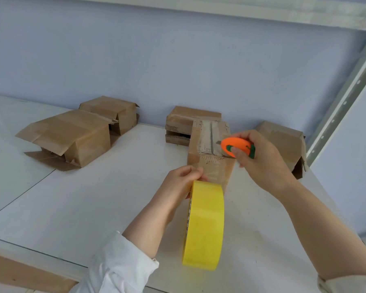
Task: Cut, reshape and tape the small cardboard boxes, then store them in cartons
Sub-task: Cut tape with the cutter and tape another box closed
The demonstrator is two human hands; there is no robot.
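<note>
A small brown cardboard box (207,142) stands in the middle of the white shelf, its top covered with worn tape. My left hand (181,181) grips a big yellow roll of tape (205,225) just in front of the box, with clear tape stretched up onto the box's near face. An orange round cutter (237,145) with green parts is pinched in my right hand (262,159) at the box's top right edge, its tip touching the tape there.
Two opened boxes (72,136) lie at the back left, one flattened box (184,123) sits behind the middle box and another (283,142) at the right by a metal upright (344,102). A brown carton edge (19,273) shows at the bottom left.
</note>
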